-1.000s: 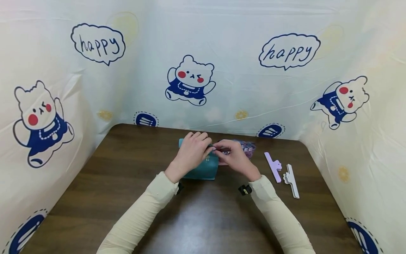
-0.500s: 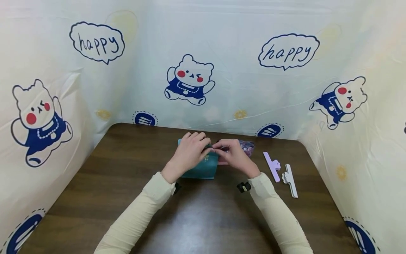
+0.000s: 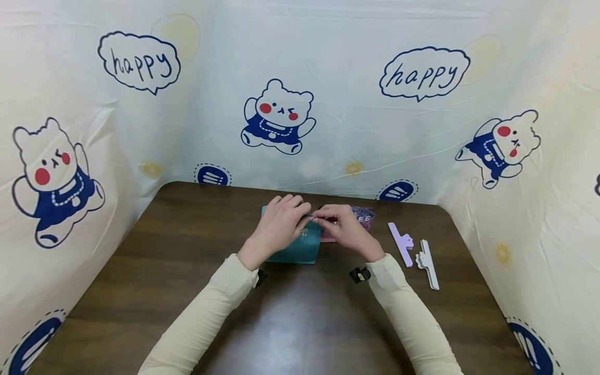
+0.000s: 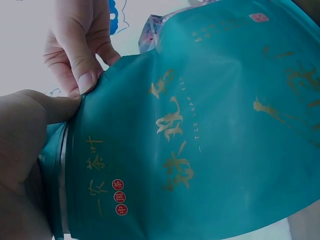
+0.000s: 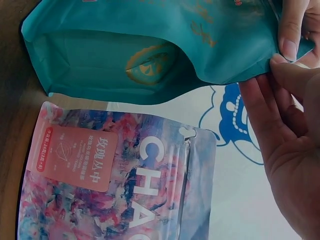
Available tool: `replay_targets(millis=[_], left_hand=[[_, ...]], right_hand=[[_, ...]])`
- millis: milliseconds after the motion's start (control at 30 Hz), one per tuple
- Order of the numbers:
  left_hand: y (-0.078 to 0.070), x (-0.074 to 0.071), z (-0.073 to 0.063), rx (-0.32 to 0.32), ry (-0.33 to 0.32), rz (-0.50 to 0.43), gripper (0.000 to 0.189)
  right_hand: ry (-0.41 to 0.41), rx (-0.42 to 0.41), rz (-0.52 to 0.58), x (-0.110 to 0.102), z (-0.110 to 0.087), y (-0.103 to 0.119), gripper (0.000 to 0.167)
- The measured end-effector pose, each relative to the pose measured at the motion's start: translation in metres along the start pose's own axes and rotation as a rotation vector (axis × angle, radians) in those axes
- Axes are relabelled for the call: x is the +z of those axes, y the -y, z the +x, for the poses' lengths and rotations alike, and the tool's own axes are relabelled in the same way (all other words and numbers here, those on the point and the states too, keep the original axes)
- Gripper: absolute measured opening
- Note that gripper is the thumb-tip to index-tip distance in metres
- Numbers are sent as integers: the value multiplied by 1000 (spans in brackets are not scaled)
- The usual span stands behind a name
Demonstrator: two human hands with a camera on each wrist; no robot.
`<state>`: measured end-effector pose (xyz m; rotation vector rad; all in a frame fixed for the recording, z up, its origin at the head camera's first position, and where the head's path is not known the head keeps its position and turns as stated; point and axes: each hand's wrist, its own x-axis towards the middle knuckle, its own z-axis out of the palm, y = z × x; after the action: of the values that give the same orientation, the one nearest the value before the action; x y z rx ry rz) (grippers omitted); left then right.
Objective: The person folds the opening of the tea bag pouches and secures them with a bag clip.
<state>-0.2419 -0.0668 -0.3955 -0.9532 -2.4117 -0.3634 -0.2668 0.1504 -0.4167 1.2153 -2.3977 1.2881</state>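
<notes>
Left hand (image 3: 277, 229) pinches top edge of teal pouch (image 3: 295, 249), thumb and fingers curled on it (gold lettering on pouch). Pouch sits mid-table (image 3: 164, 250). Right hand (image 3: 344, 232) pinches same edge, touching left fingertips. Pink floral pouch (image 3: 363, 216) just behind. Further right: purple clip (image 3: 401, 244), white clip (image 3: 428, 263), side by side.

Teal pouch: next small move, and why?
Probably fold the pinched top edge of the teal pouch over. Both the left hand and right hand pinch that edge, and the purple clip and white clip lie unused beside it.
</notes>
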Motion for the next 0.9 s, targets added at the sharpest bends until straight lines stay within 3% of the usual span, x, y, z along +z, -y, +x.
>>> replay_targets(millis=[467, 733, 900], left_hand=[[1, -2, -3, 3, 3, 5, 14], [7, -14, -11, -67, -14, 38, 23], [8, -15, -14, -77, -17, 28, 22]], right_hand=[[-11, -13, -11, 3, 0, -1, 17], [-43, 4, -39, 3, -2, 2, 15], [-77, -10, -76, 5, -6, 6, 15]])
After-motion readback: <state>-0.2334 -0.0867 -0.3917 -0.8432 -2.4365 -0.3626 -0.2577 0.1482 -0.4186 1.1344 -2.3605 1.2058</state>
